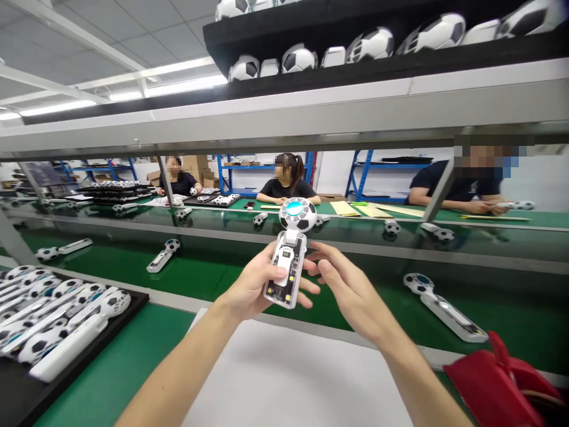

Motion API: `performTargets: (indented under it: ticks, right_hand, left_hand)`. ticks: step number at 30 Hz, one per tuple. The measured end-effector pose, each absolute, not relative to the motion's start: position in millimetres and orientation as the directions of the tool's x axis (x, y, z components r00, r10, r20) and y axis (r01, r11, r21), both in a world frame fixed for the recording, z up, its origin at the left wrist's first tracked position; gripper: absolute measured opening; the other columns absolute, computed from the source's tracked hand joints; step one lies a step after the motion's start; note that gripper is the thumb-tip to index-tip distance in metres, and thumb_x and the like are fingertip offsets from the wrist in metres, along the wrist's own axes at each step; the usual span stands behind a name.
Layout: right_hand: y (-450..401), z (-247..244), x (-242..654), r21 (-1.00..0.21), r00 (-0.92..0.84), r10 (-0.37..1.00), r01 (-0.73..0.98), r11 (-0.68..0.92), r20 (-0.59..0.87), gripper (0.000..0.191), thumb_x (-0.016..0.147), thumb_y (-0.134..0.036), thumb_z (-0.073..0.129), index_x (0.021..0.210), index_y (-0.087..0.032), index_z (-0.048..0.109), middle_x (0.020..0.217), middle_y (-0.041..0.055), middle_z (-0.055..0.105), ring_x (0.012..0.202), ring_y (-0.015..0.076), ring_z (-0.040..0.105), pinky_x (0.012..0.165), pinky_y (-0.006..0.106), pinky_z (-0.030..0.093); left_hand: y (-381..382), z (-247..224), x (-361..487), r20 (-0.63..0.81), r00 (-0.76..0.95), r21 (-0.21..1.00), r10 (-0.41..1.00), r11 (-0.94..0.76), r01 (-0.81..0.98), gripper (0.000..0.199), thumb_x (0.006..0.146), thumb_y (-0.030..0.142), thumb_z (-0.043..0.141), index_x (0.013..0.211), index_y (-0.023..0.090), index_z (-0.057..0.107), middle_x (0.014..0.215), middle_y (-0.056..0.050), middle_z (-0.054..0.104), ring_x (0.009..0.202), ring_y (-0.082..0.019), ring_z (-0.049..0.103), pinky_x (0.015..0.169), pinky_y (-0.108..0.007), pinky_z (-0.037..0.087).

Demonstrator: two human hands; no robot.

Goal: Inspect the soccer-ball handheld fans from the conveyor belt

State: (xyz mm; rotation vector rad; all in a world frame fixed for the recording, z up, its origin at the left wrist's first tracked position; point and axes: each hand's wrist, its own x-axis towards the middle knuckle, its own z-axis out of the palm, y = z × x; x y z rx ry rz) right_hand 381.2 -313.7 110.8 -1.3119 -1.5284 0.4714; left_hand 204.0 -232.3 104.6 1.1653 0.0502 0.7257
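Note:
In my left hand point(255, 281) is what looks like a handheld fan point(287, 279), with a round soccer-ball head on top and a see-through handle with circuit parts inside. The left thumb presses on the white piece at the handle's front, and the other fingers wrap behind it. My right hand point(347, 281) is just to the right, fingers loosely curved and apart with nothing in them. Whether its fingertips touch the handle I cannot tell. Below both hands lies a white sheet point(288, 379).
A black tray point(89, 356) of similar pieces stands at left. More pieces lie on the green conveyor point(213, 273), one point(448, 308) at right. A red bag-like thing point(502, 379) sits lower right. Overhead runs a shelf point(284, 107). Several people sit across the line.

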Motion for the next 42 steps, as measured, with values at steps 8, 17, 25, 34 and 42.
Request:
performTargets:
  ticks: [8, 17, 25, 34, 42]
  right_hand:
    - [-324.8, 106.5, 367.6, -0.802, 0.141, 0.844, 0.425, 0.421, 0.518, 0.042, 0.101, -0.054, 0.047, 0.132, -0.028, 0.061, 0.132, 0.0043, 0.064, 0.116, 0.0240, 0.060, 0.098, 0.036, 0.049]
    - [-330.3, 110.9, 354.1, -0.899, 0.014, 0.908, 0.152, 0.412, 0.419, 0.047, 0.103, -0.053, 0.041, 0.137, -0.024, 0.055, 0.084, 0.0024, 0.061, 0.058, 0.0136, 0.052, 0.053, 0.027, 0.052]
    - [-328.4, 106.4, 354.8, -0.872, 0.047, 0.915, 0.328, 0.365, 0.401, 0.046, 0.102, -0.054, 0.043, 0.138, -0.027, 0.054, 0.088, 0.0031, 0.056, 0.067, 0.0149, 0.047, 0.061, 0.025, 0.048]
    - [-323.3, 105.6, 351.8, -0.902, 0.029, 0.931, 0.258, 0.345, 0.365, 0.044, 0.102, -0.054, 0.044, 0.133, -0.027, 0.058, 0.091, 0.0045, 0.058, 0.073, 0.0168, 0.055, 0.058, 0.025, 0.052]
    - [-326.4, 105.7, 350.2, -0.907, 0.027, 0.925, 0.207, 0.366, 0.380, 0.042, 0.101, -0.051, 0.048, 0.134, -0.028, 0.058, 0.102, 0.0054, 0.060, 0.077, 0.0159, 0.057, 0.056, 0.023, 0.051]
  left_hand:
    - [-235.0, 79.7, 202.7, 0.335, 0.881, 0.742, 0.336, 0.482, -0.466, 0.042, 0.082, 0.043, 0.063, 0.114, 0.016, 0.065, 0.083, -0.009, 0.071, 0.052, -0.015, 0.062, 0.041, -0.023, 0.047]
    - [-260.4, 100.0, 201.1, 0.387, 0.762, 0.855, 0.520, 0.107, -0.507, 0.063, 0.086, 0.020, 0.069, 0.138, 0.029, 0.035, 0.122, -0.011, 0.063, 0.076, -0.018, 0.070, 0.065, -0.032, 0.060]
    - [-259.4, 90.1, 207.6, 0.369, 0.736, 0.882, 0.567, 0.036, -0.470, 0.072, 0.084, 0.032, 0.072, 0.141, 0.032, 0.028, 0.127, -0.011, 0.058, 0.094, -0.025, 0.068, 0.067, -0.032, 0.060]
    - [-255.7, 90.2, 203.4, 0.375, 0.785, 0.894, 0.493, 0.033, -0.447, 0.084, 0.081, 0.024, 0.075, 0.144, 0.035, 0.020, 0.114, -0.007, 0.058, 0.092, -0.022, 0.066, 0.073, -0.033, 0.058]
    - [-257.5, 91.4, 201.9, 0.376, 0.765, 0.878, 0.523, 0.064, -0.474, 0.082, 0.080, 0.015, 0.074, 0.142, 0.033, 0.023, 0.105, -0.002, 0.057, 0.083, -0.016, 0.063, 0.074, -0.033, 0.057]
